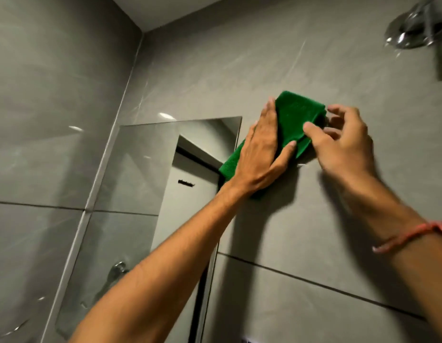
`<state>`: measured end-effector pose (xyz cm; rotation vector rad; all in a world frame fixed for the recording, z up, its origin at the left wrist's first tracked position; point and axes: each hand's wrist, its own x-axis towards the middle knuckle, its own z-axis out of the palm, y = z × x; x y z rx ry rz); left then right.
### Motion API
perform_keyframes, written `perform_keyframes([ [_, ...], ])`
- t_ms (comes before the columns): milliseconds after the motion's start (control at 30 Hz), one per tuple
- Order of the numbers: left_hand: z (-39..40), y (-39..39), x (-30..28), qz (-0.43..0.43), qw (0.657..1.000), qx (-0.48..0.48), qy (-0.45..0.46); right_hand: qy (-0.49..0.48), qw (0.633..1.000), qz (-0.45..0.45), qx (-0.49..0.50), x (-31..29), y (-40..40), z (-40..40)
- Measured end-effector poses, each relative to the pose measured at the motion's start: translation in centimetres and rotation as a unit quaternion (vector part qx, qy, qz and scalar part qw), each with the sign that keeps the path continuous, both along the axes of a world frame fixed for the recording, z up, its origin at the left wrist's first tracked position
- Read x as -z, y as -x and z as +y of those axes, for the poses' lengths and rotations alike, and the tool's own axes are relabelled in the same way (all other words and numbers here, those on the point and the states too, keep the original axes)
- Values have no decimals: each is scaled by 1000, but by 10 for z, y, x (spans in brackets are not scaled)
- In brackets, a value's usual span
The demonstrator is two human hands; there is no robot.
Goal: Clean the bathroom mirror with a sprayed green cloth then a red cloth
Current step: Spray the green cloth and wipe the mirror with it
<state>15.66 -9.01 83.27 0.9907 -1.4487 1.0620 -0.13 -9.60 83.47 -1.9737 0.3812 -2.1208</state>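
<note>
Fingers (311, 127) of the right hand (343, 144) curl in and pinch the right edge of the green cloth (295, 120), with the thumb on the front of it. Just beside them, the left hand (262, 149) lies flat and spread out on the cloth, with its thumb (286, 149) pointing toward the right hand. So the cloth sits under the left palm and between the right fingertips.

It looks like the green cloth step is in hand, and the hands are folding or fixing the cloth. The cloth is pressed on the grey tile wall (314, 231), with its lower corner just over the right edge of the mirror (145, 169). The mirror is to the left of both hands. Next, the cloth needs to slide left onto the glass and rub it. No red cloth can be seen.
</note>
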Motion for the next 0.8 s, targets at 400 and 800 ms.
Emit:
perform_keyframes([
  [400,39,-2,53,56,990,110,-70,-52,976,160,142,-16,13,15],
  [800,84,78,264,338,748,452,-349,-195,973,23,-123,239,179,38],
])
